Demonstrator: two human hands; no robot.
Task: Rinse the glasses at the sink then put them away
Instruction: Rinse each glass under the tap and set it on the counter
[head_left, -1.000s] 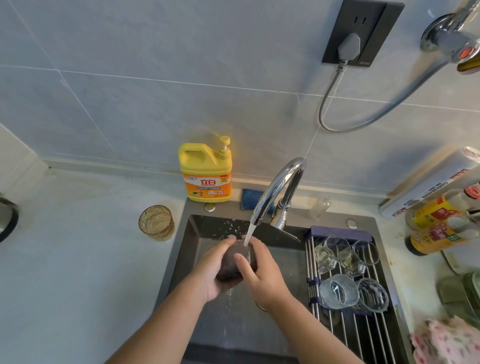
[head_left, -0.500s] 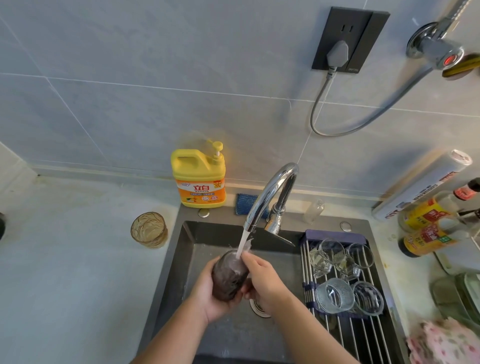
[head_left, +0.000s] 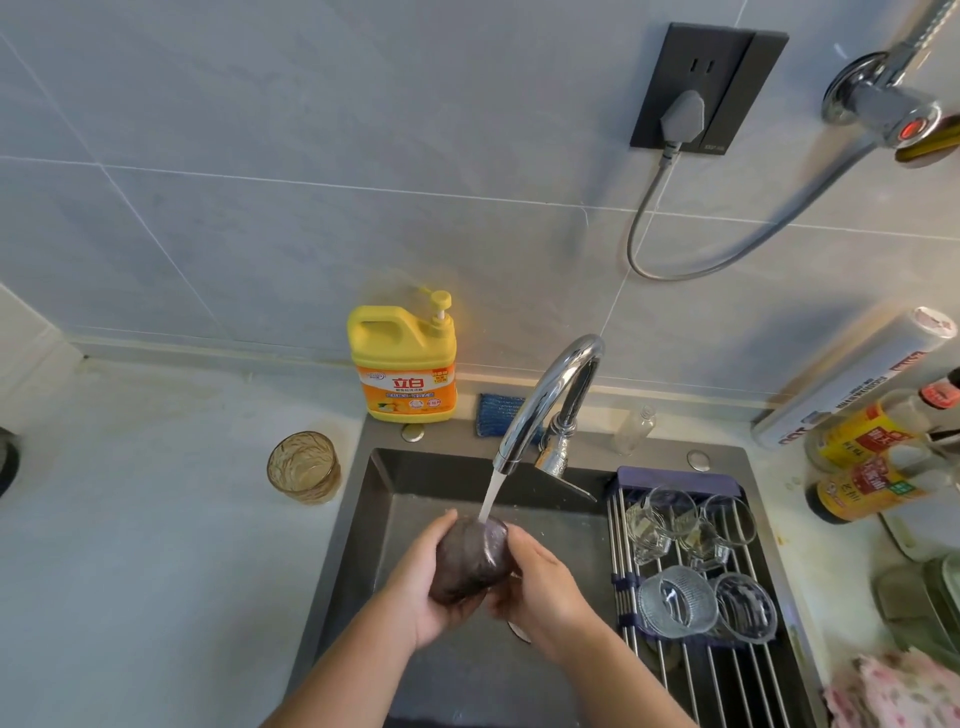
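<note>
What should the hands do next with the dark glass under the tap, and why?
Probably turn the glass a little under the stream. The water strikes only its upper end, while the left hand and right hand cover its sides, so much of it seems unrinsed. The rack to the right can come after.

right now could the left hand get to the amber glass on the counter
Likely yes, once freed: the left hand grips the dark glass under the tap, but nothing stands between the amber glass and the sink.
</note>
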